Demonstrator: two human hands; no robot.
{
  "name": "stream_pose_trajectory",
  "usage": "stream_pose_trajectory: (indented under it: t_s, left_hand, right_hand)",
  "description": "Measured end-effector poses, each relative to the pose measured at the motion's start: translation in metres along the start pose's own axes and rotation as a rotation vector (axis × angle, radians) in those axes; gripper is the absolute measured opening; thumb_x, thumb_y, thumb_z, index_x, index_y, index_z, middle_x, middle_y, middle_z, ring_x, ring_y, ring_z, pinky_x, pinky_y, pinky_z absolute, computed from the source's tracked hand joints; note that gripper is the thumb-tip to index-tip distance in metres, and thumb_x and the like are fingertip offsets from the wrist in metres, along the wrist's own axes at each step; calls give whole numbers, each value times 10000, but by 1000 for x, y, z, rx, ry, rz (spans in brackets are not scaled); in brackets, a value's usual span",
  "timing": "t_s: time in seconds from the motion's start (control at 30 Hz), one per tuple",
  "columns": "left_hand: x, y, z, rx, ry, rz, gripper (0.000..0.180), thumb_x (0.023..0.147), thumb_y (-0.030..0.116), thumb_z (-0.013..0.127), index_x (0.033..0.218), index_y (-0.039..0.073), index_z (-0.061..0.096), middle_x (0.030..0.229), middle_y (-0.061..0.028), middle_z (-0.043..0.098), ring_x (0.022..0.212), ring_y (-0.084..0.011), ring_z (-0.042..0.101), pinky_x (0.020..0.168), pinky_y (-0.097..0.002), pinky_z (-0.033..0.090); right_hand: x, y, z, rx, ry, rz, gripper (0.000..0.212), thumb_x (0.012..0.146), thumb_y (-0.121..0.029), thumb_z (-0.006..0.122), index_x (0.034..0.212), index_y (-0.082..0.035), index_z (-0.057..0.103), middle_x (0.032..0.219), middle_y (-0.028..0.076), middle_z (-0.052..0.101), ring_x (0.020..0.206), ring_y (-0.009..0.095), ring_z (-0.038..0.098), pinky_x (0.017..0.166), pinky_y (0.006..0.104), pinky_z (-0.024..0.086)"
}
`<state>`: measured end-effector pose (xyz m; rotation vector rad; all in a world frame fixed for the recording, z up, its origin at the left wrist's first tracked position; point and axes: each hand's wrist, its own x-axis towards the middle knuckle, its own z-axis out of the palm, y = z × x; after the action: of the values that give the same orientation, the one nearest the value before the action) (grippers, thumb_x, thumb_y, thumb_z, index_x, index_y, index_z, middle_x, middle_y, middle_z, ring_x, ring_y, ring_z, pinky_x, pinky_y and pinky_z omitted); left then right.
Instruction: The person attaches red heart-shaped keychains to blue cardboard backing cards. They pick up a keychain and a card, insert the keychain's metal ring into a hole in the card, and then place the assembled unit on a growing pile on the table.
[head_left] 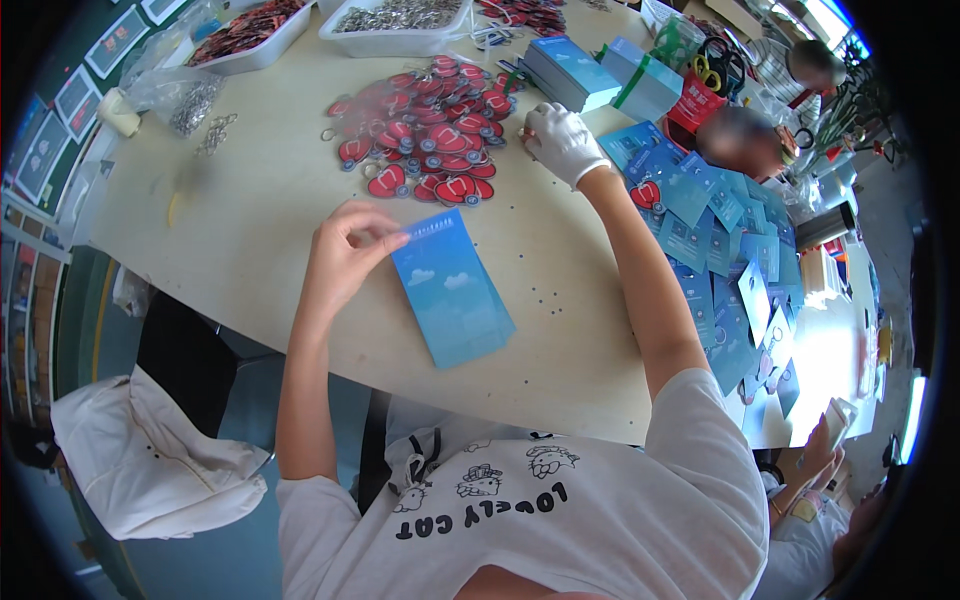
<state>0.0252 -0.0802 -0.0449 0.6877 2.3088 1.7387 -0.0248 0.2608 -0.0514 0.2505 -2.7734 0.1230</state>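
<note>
My left hand (345, 245), bare, pinches the upper left corner of a blue card (445, 285) printed with white clouds. Other cards of the same kind seem to lie beneath it, their edges fanned slightly at the right. My right hand (562, 143), in a white glove, rests at the right edge of a heap of red keychains (440, 130). Its fingers curl down toward the table, and whatever they hold is hidden. Each keychain has a red shape with a small round grey-blue piece, and some show metal rings.
Blue card stacks (570, 72) stand behind my right hand. Loose cards (690, 200) spread along the right, some with keychains. White trays (395, 38) of metal parts and red pieces line the back. A white garment (150, 460) hangs at the left. Other people sit on the right.
</note>
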Motion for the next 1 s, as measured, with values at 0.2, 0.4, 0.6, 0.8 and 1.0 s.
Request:
stream_pose_trajectory:
  t_s: [0.2, 0.4, 0.6, 0.8, 1.0]
  left_hand:
    - [40, 36, -4, -364, 238, 75, 126, 896, 123, 620, 944, 16, 573, 841, -2, 579, 799, -64, 541, 725, -218, 433]
    - [103, 23, 13, -134, 496, 475, 123, 917, 89, 583, 975, -18, 569, 812, -29, 597, 726, -64, 565, 621, -217, 445]
    - [95, 41, 40, -117, 423, 526, 147, 931, 86, 584, 1039, -11, 560, 858, -26, 610, 783, -43, 549, 666, -193, 424]
    - [88, 46, 53, -692, 260, 333, 195, 852, 54, 676, 1030, 16, 605, 947, -30, 650, 873, -74, 595, 768, -232, 458]
    - [82, 47, 53, -770, 133, 281, 219, 810, 18, 707, 1016, 24, 632, 997, -51, 666, 924, -100, 613, 836, -257, 470]
  right_hand:
    - [-1, -12, -32, 457, 85, 109, 184, 791, -179, 652, 848, -24, 572, 870, 133, 603, 754, 301, 620, 694, 388, 491]
    - [0, -53, -76, 592, 217, -250, 173, 699, -103, 685, 810, -52, 563, 796, 61, 572, 682, 207, 578, 637, 315, 481]
    - [-2, -80, -75, 691, 379, -277, 206, 653, -64, 704, 787, -49, 549, 830, 67, 562, 763, 259, 574, 683, 346, 479]
    - [-2, -93, -63, 608, 623, -167, 244, 630, -58, 724, 817, -8, 576, 1072, 142, 492, 967, 299, 531, 789, 377, 484]
    - [-5, -106, -62, 768, 590, -24, 252, 670, -76, 727, 850, -3, 566, 1028, 149, 519, 927, 310, 554, 794, 371, 480]
